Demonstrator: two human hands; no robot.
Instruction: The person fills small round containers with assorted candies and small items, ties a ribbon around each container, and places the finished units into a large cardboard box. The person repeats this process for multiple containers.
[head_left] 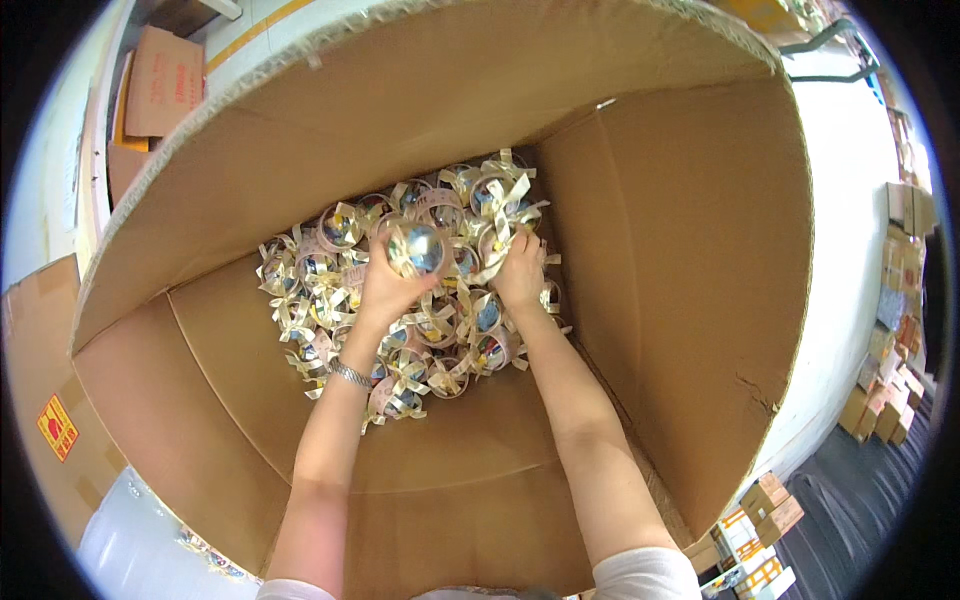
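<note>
A large cardboard box (pixel 690 250) stands open before me, and both my arms reach down into it. On its bottom lies a pile of clear round baubles (pixel 400 397) tied with cream ribbon bows, with small coloured contents inside. My left hand (pixel 378 290), with a metal watch at the wrist, grips one clear bauble (pixel 418 248) above the pile; motion blurs it a little. At the pile's right side my right hand (pixel 518 270) has its fingers closed round another ribboned bauble (pixel 492 240), partly hidden by the fingers.
The box's tall walls surround my arms, and its far rim (pixel 330 45) curves high. Outside at upper left is a reddish-brown carton (pixel 165 82). Stacked cartons (pixel 890 400) line the far right, and small boxes (pixel 770 510) sit at lower right beside dark sheeting.
</note>
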